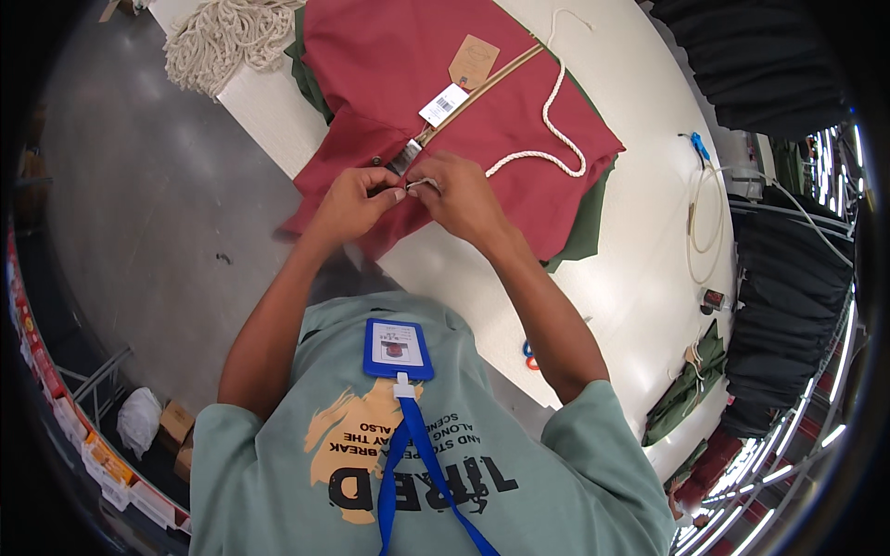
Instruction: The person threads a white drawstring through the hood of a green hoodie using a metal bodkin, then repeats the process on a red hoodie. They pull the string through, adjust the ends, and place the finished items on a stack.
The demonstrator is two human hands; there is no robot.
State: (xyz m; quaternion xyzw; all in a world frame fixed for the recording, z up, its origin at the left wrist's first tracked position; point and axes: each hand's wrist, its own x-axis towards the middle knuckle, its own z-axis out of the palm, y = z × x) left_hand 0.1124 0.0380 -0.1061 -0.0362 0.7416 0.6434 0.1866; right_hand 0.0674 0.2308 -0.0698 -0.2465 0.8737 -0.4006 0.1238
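Note:
A dark red garment (pixel 528 120) with a tan zip (pixel 491 85) lies on the pale table, its near edge hanging over the side. My left hand (pixel 357 202) is closed in a pinch on the garment's near edge. Close beside it, my right hand (pixel 459 196) is closed, with a bit of pale cord showing at its fingertips. From behind that hand, the white cord (pixel 547 156) winds across the red cloth to the far side. A white tag (pixel 444 105) and a brown card tag (pixel 474 61) lie by the zip.
Green cloth (pixel 586 222) shows under the red garment. A heap of cream cords (pixel 227 42) sits at the table's far left corner. Toward the right are a blue-handled tool (pixel 699 145), a thin pale cable (pixel 692 232) and a folded green garment (pixel 686 385).

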